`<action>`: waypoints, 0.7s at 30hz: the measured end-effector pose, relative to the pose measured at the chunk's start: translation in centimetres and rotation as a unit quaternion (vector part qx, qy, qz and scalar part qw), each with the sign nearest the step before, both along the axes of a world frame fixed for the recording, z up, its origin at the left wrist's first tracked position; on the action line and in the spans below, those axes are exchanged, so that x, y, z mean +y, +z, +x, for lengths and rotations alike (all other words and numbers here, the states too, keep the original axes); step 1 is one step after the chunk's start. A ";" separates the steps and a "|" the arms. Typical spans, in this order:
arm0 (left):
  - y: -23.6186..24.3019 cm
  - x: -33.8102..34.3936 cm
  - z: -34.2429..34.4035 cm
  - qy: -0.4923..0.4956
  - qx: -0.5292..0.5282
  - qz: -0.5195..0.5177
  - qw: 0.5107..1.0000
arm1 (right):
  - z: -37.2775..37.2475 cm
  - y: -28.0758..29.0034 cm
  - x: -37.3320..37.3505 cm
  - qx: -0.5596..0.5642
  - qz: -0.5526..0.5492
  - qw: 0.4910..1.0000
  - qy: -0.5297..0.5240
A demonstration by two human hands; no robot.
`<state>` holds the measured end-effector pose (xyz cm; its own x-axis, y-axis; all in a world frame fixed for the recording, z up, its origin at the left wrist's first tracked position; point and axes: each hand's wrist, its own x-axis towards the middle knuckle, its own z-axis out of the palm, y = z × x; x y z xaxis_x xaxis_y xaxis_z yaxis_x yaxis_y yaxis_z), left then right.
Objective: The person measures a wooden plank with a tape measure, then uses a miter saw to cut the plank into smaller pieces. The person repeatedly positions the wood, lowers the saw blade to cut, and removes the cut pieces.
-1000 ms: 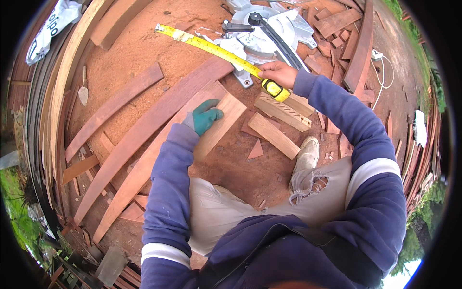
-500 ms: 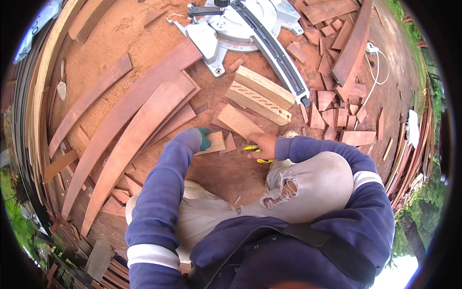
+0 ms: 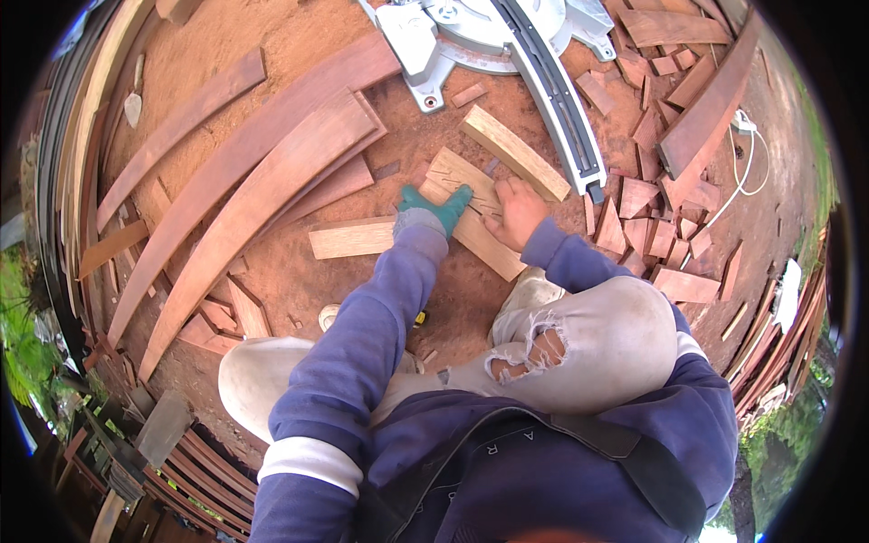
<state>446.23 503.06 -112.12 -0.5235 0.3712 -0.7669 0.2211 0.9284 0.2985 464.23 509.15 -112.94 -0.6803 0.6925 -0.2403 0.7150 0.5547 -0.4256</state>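
My left hand (image 3: pixel 436 206), in a green glove, is closed on a light wooden block (image 3: pixel 489 244) with slanted dark slots. Its thumb and fingers spread across the block's width. My bare right hand (image 3: pixel 518 213) grips the same block's right edge with bent fingers. A plain light wooden block (image 3: pixel 348 238) lies on the dirt left of my gloved hand. Beyond my right hand rests another light block (image 3: pixel 516 154). A yellow and black tape measure (image 3: pixel 421 319) shows partly beside my left sleeve, which hides the rest of it.
A miter saw (image 3: pixel 489 41) stands on the ground ahead. Long curved reddish boards (image 3: pixel 244 181) lie to the left, near a trowel (image 3: pixel 134 95). Reddish offcuts (image 3: pixel 638 195) are heaped to the right, with a white power strip (image 3: pixel 744 122) and its cord beyond them.
Both hands have moved forward onto the slotted block, which has turned and come away from its neighbour. My right hand has let go of the yellow tape measure; my left has released the plain block.
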 end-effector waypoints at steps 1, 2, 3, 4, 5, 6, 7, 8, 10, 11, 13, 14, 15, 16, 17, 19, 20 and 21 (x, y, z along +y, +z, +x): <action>-0.1 0.1 0.7 0.032 0.023 0.009 0.999 | 0.2 0.0 -0.1 -0.010 -0.019 1.000 -0.003; -0.2 0.1 1.2 0.042 0.029 0.024 0.998 | 0.4 -0.1 -0.1 0.014 -0.018 1.000 0.001; -0.3 0.1 1.4 0.052 0.035 0.034 0.997 | 0.6 -0.1 0.1 0.037 -0.006 0.999 -0.007; -0.5 0.1 1.5 0.063 0.039 0.042 0.996 | 0.8 -0.1 0.3 0.056 0.000 0.998 -0.009; -0.8 -0.1 1.5 0.078 0.025 0.069 0.994 | 1.0 -0.2 0.5 0.043 -0.043 0.998 -0.033; -1.1 -0.3 1.4 0.091 0.011 0.100 0.991 | 1.2 -0.4 0.8 0.027 -0.086 0.995 -0.051; -1.5 -0.4 1.5 0.112 0.016 0.149 0.982 | 1.5 -0.7 1.0 0.034 -0.118 0.991 -0.062; -1.9 -0.7 1.6 0.150 -0.033 0.189 0.970 | 1.7 -1.0 1.2 0.043 -0.135 0.987 -0.075; -2.8 -1.2 2.4 0.242 -0.107 0.281 0.922 | 2.3 -1.7 1.3 0.106 -0.138 0.980 -0.100; -3.3 -1.3 2.7 0.245 -0.081 0.291 0.921 | 2.6 -2.0 1.2 0.123 -0.159 0.973 -0.114; -4.0 -1.5 2.7 0.260 -0.068 0.264 0.926 | 3.2 -2.2 1.1 0.158 -0.169 0.966 -0.118; -4.2 -1.3 2.4 0.270 -0.125 0.296 0.908 | 3.3 -2.1 1.2 0.162 -0.184 0.963 -0.113; -4.2 -1.3 1.8 0.275 -0.197 0.302 0.891 | 3.7 -1.7 1.4 0.162 -0.214 0.953 -0.138; -4.2 -1.1 1.0 0.279 -0.264 0.302 0.872 | 3.7 -1.4 1.7 0.253 -0.233 0.924 -0.166; -4.0 -0.8 0.2 0.312 -0.312 0.337 0.832 | 3.9 -0.7 2.2 0.329 -0.269 0.887 -0.181; -3.5 0.2 -1.5 0.366 -0.391 0.409 0.739 | 3.8 0.4 3.3 0.413 -0.332 0.821 -0.213; -3.2 1.0 -2.0 0.389 -0.428 0.395 0.714 | 3.4 0.8 3.6 0.382 -0.358 0.833 -0.178; -3.0 1.8 -2.4 0.412 -0.460 0.388 0.685 | 3.0 1.2 3.9 0.371 -0.359 0.840 -0.166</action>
<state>443.83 504.82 -115.09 -0.2286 0.7230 -0.6519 -0.8944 0.1084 0.4339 467.26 513.07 -111.75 -0.6260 0.7311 -0.2713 0.1687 -0.2128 -0.9624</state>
